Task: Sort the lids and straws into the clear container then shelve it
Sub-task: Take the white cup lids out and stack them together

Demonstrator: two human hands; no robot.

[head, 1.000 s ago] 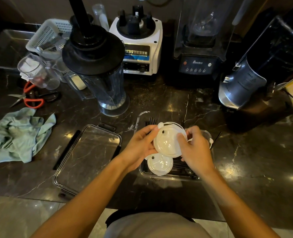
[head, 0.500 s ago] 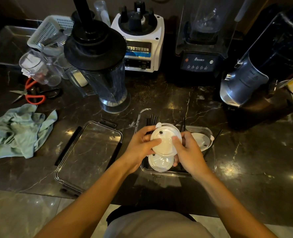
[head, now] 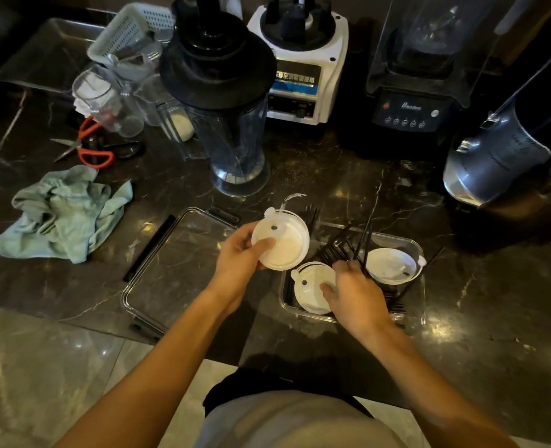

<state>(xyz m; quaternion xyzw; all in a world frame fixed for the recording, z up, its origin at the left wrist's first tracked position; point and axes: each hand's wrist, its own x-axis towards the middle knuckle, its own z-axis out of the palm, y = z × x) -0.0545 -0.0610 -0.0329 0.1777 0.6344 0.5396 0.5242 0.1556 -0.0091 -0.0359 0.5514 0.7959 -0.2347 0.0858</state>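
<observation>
**Sorting step: lids and straws going into the container, one lid in hand**

Left of the work area: a green cloth (head: 62, 213) lies crumpled on the dark marble counter (head: 348, 185); behind it, orange-handled scissors (head: 88, 147). Neither is part of the task.

Next right: the container's clear lid (head: 177, 266) lies flat on the counter, off the box, with a single black straw (head: 149, 247) on the counter along its left edge.

Centre: left hand (head: 238, 257) grips a white cup lid (head: 280, 240), thumb across its top face and fingers curled beneath, held above the counter just left of the container and not yet inside it.

Right of that: clear container (head: 421, 286) sits open on the counter. Inside: a bundle of black straws (head: 335, 250), a second white lid (head: 313, 287) at the near-left, a third white lid (head: 392, 265) at the right. Right hand (head: 355, 292) is down in the box, thumb touching the second lid, fingers pinched on a few straws that angle upward.

Judgement: sorting is well along but unfinished. The next move calls for setting the held lid into the container, likely nested on another lid so everything lies below the rim. The upright straws need laying flat, and the stray straw needs collecting. Then the clear lid goes on, and shelving follows.
</observation>
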